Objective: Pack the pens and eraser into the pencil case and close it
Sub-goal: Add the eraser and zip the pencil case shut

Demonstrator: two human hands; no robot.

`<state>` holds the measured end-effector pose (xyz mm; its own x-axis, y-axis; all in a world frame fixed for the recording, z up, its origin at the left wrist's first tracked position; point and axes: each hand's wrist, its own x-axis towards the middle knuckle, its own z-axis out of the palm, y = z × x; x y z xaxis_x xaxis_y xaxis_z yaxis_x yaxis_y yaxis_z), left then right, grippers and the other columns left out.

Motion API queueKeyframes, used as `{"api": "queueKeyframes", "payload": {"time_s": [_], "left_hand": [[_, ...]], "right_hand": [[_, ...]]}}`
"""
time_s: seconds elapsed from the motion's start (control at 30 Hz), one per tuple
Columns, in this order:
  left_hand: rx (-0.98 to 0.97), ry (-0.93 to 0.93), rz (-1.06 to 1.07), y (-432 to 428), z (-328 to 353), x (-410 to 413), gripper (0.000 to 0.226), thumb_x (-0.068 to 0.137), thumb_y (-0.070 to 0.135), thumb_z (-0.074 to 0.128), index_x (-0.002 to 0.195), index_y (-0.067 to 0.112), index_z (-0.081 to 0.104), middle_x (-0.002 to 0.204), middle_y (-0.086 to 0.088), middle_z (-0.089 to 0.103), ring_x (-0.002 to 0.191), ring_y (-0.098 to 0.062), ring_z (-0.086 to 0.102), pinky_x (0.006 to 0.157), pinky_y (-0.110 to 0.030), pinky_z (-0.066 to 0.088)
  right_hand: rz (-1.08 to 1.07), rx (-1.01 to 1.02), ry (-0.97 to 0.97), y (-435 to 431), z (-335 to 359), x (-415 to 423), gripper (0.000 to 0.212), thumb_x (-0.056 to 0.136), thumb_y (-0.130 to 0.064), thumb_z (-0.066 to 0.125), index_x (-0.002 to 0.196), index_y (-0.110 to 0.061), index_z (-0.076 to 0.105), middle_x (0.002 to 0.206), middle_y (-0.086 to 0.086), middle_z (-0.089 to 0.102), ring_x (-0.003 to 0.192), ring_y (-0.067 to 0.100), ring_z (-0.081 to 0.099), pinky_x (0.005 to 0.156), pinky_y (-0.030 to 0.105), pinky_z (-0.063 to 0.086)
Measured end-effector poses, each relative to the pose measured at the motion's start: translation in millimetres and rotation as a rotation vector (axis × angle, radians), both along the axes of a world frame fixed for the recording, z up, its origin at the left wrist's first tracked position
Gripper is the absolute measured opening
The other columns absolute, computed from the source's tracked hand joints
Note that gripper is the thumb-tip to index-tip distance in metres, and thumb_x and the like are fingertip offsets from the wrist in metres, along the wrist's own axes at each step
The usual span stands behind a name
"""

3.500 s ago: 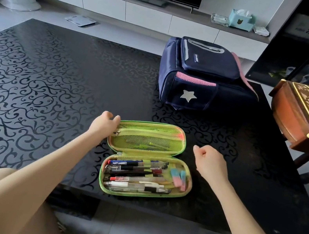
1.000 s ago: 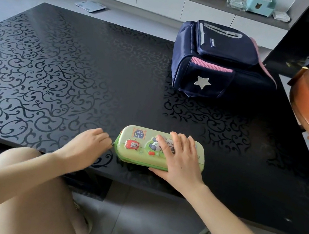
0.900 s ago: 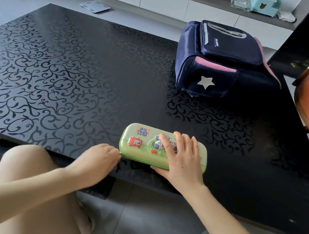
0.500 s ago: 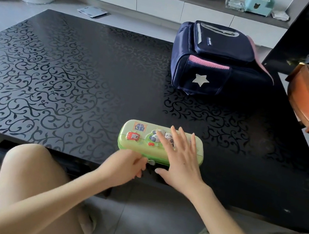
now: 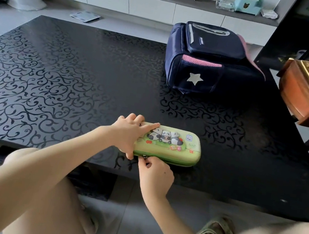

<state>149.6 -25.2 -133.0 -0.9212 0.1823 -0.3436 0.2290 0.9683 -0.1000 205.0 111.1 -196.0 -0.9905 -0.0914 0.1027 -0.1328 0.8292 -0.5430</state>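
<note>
Case (image 5: pixel 167 144) now lidded, near worktop (image 5: pixel 74 74) edge. We've swapped hands: left hand (image 5: pixel 128 133) presses its left end, right hand (image 5: pixel 154 175) fingers pinching the zip pull (image 5: pixel 144 157). Zipping remains.

Left hand (image 5: pixel 129 133): your palm lies flat on the left end of the pencil case (image 5: pixel 173 145), index finger stretched along its top, thumb down the near side.
Right hand (image 5: pixel 155 173): your thumb and forefinger are pinched on the zipper pull (image 5: pixel 144 156) at the case's near edge, the other fingers curled.
Forearms: both reach forward from the lower corners and converge.
</note>
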Motion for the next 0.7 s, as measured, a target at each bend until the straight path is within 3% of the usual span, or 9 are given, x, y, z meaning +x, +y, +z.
{"api": "queueKeyframes", "payload": {"time_s": [0.07, 0.17, 0.2, 0.33, 0.5, 0.6, 0.7], "left_hand": [[0.008, 0.033, -0.001, -1, -2, 3, 0.125, 0.053, 0.055, 0.074, 0.143, 0.040, -0.011, 0.131, -0.005, 0.030, 0.116, -0.026, 0.033, 0.091, -0.039, 0.042], [0.048, 0.060, 0.020, -3, -9, 11, 0.120, 0.054, 0.058, 0.068, 0.144, 0.038, -0.010, 0.128, -0.005, 0.032, 0.112, -0.024, 0.033, 0.087, -0.035, 0.046], [0.067, 0.062, 0.022, -4, -10, 12, 0.120, 0.055, 0.057, 0.068, 0.144, 0.038, -0.010, 0.127, -0.004, 0.031, 0.112, -0.024, 0.032, 0.085, -0.034, 0.048], [0.084, 0.058, -0.028, -13, -9, 17, 0.122, 0.053, 0.054, 0.069, 0.142, 0.041, -0.013, 0.126, -0.001, 0.030, 0.111, -0.023, 0.031, 0.078, -0.032, 0.051], [0.063, 0.097, -0.104, -30, -10, 28, 0.118, 0.059, 0.049, 0.068, 0.143, 0.039, -0.015, 0.134, 0.000, 0.025, 0.114, -0.022, 0.028, 0.084, -0.029, 0.048], [0.046, 0.105, -0.155, -26, -9, 29, 0.115, 0.064, 0.045, 0.068, 0.144, 0.038, -0.014, 0.138, 0.000, 0.021, 0.116, -0.021, 0.023, 0.090, -0.031, 0.046], [0.030, 0.126, -0.193, -25, -8, 27, 0.114, 0.065, 0.043, 0.070, 0.143, 0.039, -0.013, 0.141, -0.001, 0.018, 0.120, -0.022, 0.020, 0.094, -0.034, 0.044]], "right_hand": [[-0.075, -0.072, -0.074, -3, 0, 0, 0.026, 0.069, -0.026, 0.070, 0.049, -0.017, 0.056, 0.045, 0.002, 0.058, 0.045, 0.024, 0.055, 0.042, 0.023, 0.020], [0.006, -0.046, 0.054, 8, 2, -2, 0.029, 0.060, -0.021, 0.058, 0.046, -0.020, 0.032, 0.036, -0.002, 0.033, 0.034, 0.020, 0.027, 0.040, 0.016, 0.003], [0.070, -0.006, 0.109, 15, 2, -3, 0.026, 0.061, -0.021, 0.053, 0.046, -0.020, 0.032, 0.036, -0.002, 0.030, 0.032, 0.020, 0.027, 0.041, 0.015, 0.001], [0.202, 0.182, 0.325, 65, -4, -14, 0.023, 0.068, -0.022, 0.041, 0.047, -0.015, 0.043, 0.039, 0.001, 0.044, 0.031, 0.021, 0.045, 0.041, 0.018, 0.015], [0.249, 0.336, 0.530, 142, -2, -43, 0.027, 0.079, -0.023, 0.043, 0.054, -0.014, 0.049, 0.044, -0.001, 0.048, 0.037, 0.021, 0.051, 0.041, 0.022, 0.024], [0.310, 0.399, 0.531, 148, 5, -73, 0.027, 0.080, -0.025, 0.043, 0.058, -0.012, 0.054, 0.047, 0.000, 0.051, 0.040, 0.022, 0.054, 0.039, 0.024, 0.033], [0.393, 0.426, 0.403, 136, 14, -111, 0.027, 0.086, -0.030, 0.049, 0.070, -0.012, 0.061, 0.059, 0.000, 0.062, 0.053, 0.025, 0.061, 0.046, 0.029, 0.040]]}}
